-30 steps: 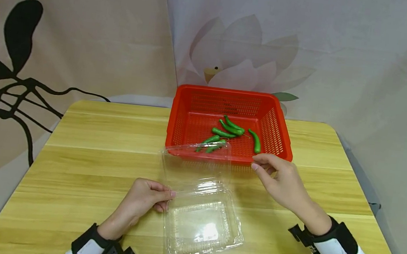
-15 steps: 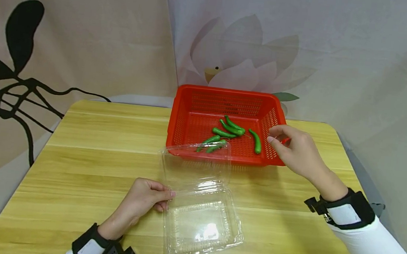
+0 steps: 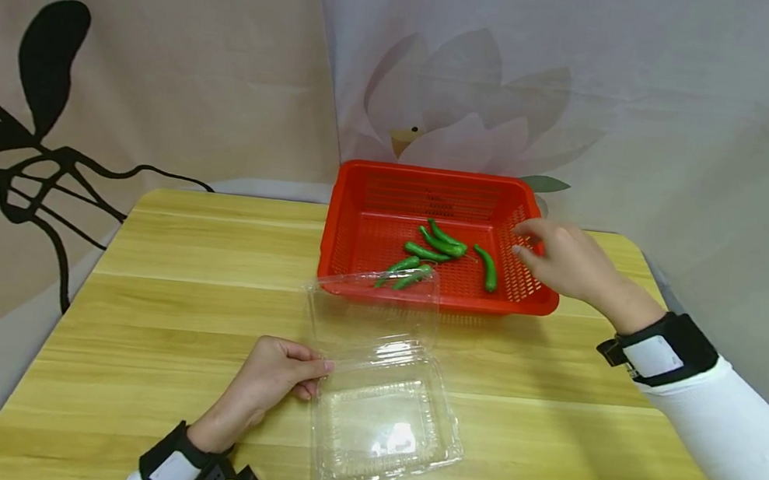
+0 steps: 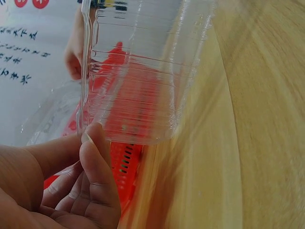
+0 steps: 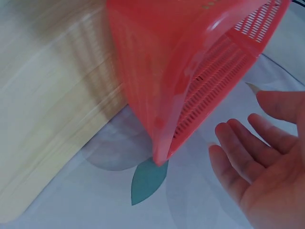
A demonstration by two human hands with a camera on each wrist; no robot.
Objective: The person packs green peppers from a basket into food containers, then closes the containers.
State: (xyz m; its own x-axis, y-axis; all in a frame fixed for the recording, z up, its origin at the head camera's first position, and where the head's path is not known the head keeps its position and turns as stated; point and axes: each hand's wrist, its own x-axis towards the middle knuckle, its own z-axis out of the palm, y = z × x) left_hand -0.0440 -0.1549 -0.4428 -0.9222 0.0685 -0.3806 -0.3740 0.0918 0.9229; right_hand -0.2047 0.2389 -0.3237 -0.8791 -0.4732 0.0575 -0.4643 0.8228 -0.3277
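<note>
My left hand pinches the left edge of a clear plastic clamshell box, its lid standing open toward the back. In the left wrist view thumb and forefinger grip the rim of the box. My right hand hovers over the right side of a red plastic basket with nothing in it. Its fingers are loosely bent and apart in the right wrist view, beside the basket's rim. Several green chili peppers lie in the basket, one chili pepper apart at the right.
The basket stands at the back of a wooden table, close to a printed cloth backdrop. The clamshell's lid overlaps the basket's front rim in the head view. A wrist camera strap is on each arm.
My right hand has moved from the basket's front right corner, back and to the right, to above its right side. The left hand keeps hold of the clamshell box in the same place.
</note>
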